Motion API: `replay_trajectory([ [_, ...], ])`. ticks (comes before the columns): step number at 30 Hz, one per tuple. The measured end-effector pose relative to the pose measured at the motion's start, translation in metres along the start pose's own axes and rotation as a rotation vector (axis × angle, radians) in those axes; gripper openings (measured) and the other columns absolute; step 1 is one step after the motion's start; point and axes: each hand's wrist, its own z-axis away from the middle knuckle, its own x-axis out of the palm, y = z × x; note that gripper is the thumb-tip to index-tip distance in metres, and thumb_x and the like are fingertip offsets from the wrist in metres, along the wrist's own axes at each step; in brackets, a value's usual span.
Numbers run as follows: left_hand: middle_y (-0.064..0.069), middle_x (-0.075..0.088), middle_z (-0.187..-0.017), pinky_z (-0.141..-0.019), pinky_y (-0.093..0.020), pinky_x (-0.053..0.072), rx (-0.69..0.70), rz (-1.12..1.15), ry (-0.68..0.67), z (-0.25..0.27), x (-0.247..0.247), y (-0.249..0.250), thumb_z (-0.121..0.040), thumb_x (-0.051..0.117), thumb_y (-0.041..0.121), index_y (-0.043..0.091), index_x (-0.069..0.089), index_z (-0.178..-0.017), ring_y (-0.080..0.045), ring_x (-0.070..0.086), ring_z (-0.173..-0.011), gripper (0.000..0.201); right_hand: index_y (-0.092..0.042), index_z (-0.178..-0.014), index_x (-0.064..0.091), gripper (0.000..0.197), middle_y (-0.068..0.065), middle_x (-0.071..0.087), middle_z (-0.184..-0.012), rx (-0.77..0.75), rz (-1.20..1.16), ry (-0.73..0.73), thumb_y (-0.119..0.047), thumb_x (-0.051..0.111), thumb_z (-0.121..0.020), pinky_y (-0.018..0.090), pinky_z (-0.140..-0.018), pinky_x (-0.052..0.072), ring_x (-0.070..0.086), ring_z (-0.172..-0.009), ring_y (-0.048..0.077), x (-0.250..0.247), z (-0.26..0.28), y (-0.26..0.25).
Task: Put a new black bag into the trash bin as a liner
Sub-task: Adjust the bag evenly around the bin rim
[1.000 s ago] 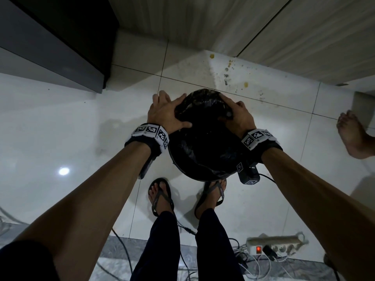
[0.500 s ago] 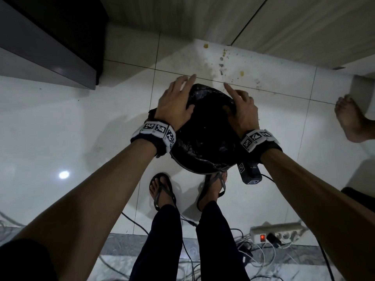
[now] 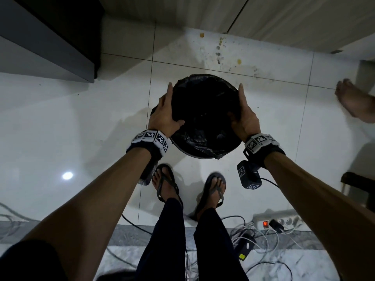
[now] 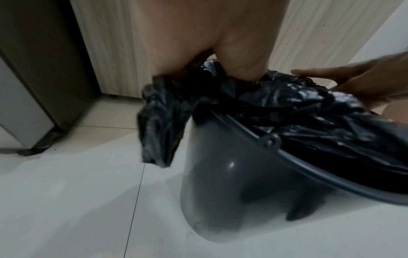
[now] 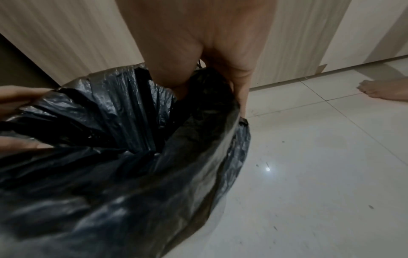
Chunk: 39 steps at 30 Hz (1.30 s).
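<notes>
The grey trash bin (image 3: 194,156) stands on the white tile floor in front of my feet. The black bag (image 3: 203,110) lies inside it, its crinkled edge at the rim. My left hand (image 3: 165,114) clasps the left rim, thumb inside, fingers stretched along the outside. My right hand (image 3: 246,116) mirrors it on the right rim. In the left wrist view a fold of the bag (image 4: 159,122) hangs down outside the bin wall (image 4: 232,174). In the right wrist view the bag (image 5: 110,122) covers the rim and my right hand (image 5: 198,34) holds its bunched edge.
A dark cabinet (image 3: 50,43) stands at the far left, with wood-grain doors (image 3: 263,17) behind the bin. Another person's bare foot (image 3: 353,102) is at the right. A power strip (image 3: 278,221) and loose cables lie behind my sandalled feet (image 3: 164,183).
Both hands moved from the top of the bunched bag out to the sides of the rim. The bag now sits down inside the bin with its mouth spread.
</notes>
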Motion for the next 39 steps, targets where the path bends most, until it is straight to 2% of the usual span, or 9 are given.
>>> replay_trajectory([
  [4,-0.004,0.02,-0.158,-0.108,-0.05,0.036,-0.099,0.164,-0.005,0.018,0.009,-0.007,-0.064,0.086,0.025,0.034,-0.015,-0.149,-0.028,0.033,-0.14,0.132,-0.041,-0.15,-0.011,0.095,0.023,0.058,-0.121,0.057,-0.046,-0.012,-0.021,0.059,-0.089,0.044,-0.083,0.047,0.06,-0.104,0.045,0.007,0.018,0.003],
  [10,-0.011,0.024,-0.155,-0.114,-0.048,0.032,-0.109,0.324,0.005,0.037,0.024,-0.021,-0.062,0.087,0.028,0.033,-0.019,-0.147,-0.026,0.032,-0.141,0.136,-0.03,-0.151,-0.016,0.097,0.023,0.067,-0.101,0.074,-0.079,-0.039,-0.01,0.054,-0.087,0.035,-0.068,0.04,0.064,-0.086,0.042,0.014,0.045,0.015],
  [13,-0.008,0.035,-0.152,-0.11,-0.039,0.034,-0.17,0.26,0.082,0.044,0.024,-0.018,-0.076,0.076,0.021,0.028,-0.004,-0.151,-0.026,0.039,-0.136,0.11,-0.032,-0.151,-0.014,0.095,0.022,0.066,-0.1,0.074,-0.08,-0.048,-0.009,0.053,-0.088,0.034,-0.069,0.041,0.064,-0.086,0.043,0.01,0.047,0.019],
  [17,-0.015,0.063,-0.126,-0.092,-0.038,0.046,-0.232,0.097,0.349,0.062,0.03,-0.013,-0.089,0.057,0.021,0.023,0.041,-0.143,-0.034,0.058,-0.115,0.056,-0.034,-0.153,-0.003,0.093,0.021,0.065,-0.115,0.074,-0.106,-0.011,-0.007,0.055,-0.085,0.036,-0.078,0.046,0.061,-0.099,0.044,0.004,0.049,0.023],
  [21,-0.018,0.071,-0.105,-0.081,-0.035,0.048,-0.252,0.116,0.474,0.08,0.036,-0.011,-0.093,0.046,0.015,0.025,0.057,-0.131,-0.037,0.063,-0.099,0.041,-0.036,-0.152,0.016,0.084,0.016,0.065,-0.115,0.025,-0.106,0.053,-0.005,0.052,-0.083,0.041,-0.087,0.051,0.061,-0.104,0.04,0.005,0.054,0.032],
  [27,-0.011,0.072,-0.102,-0.077,-0.035,0.048,-0.236,0.088,0.533,0.106,0.05,-0.021,-0.087,0.052,0.011,0.021,0.063,-0.121,-0.033,0.066,-0.094,0.037,-0.041,-0.149,0.019,0.082,0.014,0.055,-0.1,0.013,-0.065,0.106,-0.002,0.041,-0.08,0.036,-0.074,0.043,0.052,-0.083,0.029,0.004,0.077,0.039],
  [32,0.0,0.071,-0.091,-0.068,-0.037,0.052,-0.312,0.151,0.534,0.108,0.063,-0.034,-0.082,0.058,0.011,0.022,0.053,-0.109,-0.025,0.067,-0.081,0.03,-0.049,-0.145,0.015,0.09,0.012,0.065,-0.082,0.048,-0.124,0.139,0.0,0.041,-0.075,0.033,-0.065,0.043,0.06,-0.076,0.035,0.021,0.082,0.058],
  [36,-0.005,0.069,-0.089,-0.061,-0.033,0.043,-0.28,0.143,0.525,0.097,0.071,-0.036,-0.081,0.057,0.009,0.016,0.048,-0.113,-0.028,0.064,-0.077,0.033,-0.04,-0.147,0.025,0.077,0.006,0.064,-0.072,0.029,-0.175,0.173,-0.006,0.051,-0.083,0.027,-0.06,0.046,0.063,-0.067,0.027,0.035,0.073,0.065],
  [39,-0.009,0.07,-0.088,-0.062,-0.03,0.041,-0.283,0.19,0.514,0.089,0.074,-0.033,-0.08,0.055,0.006,0.012,0.047,-0.114,-0.031,0.064,-0.079,0.036,-0.039,-0.145,0.031,0.073,-0.002,0.059,-0.065,0.035,-0.236,0.151,-0.008,0.053,-0.082,0.04,-0.068,0.057,0.066,-0.068,0.029,0.041,0.065,0.067],
])
